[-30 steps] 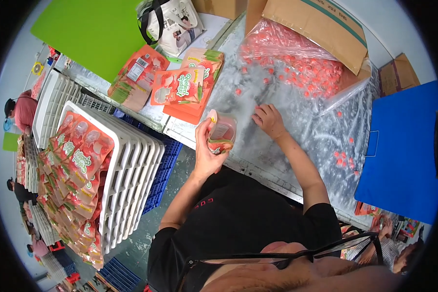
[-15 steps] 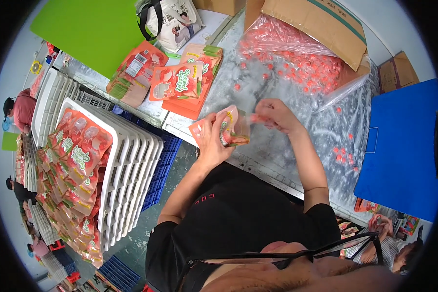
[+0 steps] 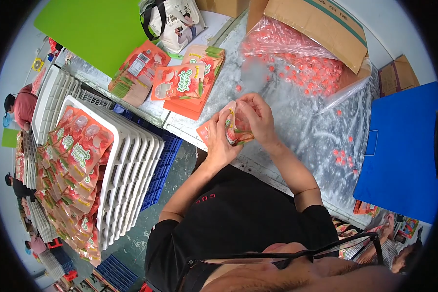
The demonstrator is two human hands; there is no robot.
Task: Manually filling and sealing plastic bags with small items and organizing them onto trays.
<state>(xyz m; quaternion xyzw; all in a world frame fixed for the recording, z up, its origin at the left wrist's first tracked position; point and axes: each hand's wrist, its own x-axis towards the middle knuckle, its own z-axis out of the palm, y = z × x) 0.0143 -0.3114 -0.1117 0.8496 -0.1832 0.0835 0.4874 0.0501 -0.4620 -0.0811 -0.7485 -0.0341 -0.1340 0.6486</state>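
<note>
My left hand [image 3: 220, 145] is wrapped round a red and tan printed pouch [image 3: 239, 135], held over the near edge of the metal table. Close against the pouch's upper right end is my right hand [image 3: 259, 119], its fingers curled at the mouth. What those fingers hold, if anything, is hidden. Beyond the hands, flat red pouches [image 3: 180, 85] lie overlapped on the table, with another pouch [image 3: 137, 73] turned back side up beside them. At the far right, small red wrapped pieces [image 3: 314, 73] fill a clear plastic liner in an open carton [image 3: 321, 22].
Several loose red pieces [image 3: 343, 158] are scattered on the table's right. A blue panel [image 3: 399, 151] borders that side. To my left stand stacked white trays [image 3: 131, 165], the top one heaped with pouches [image 3: 78, 160]. A white bag [image 3: 175, 24] and green board [image 3: 87, 31] are at the back.
My right hand has moved left, from beside the pouch to its mouth. Reddish pieces that showed at its fingers are now hidden. The left hand and pouch have shifted slightly right.
</note>
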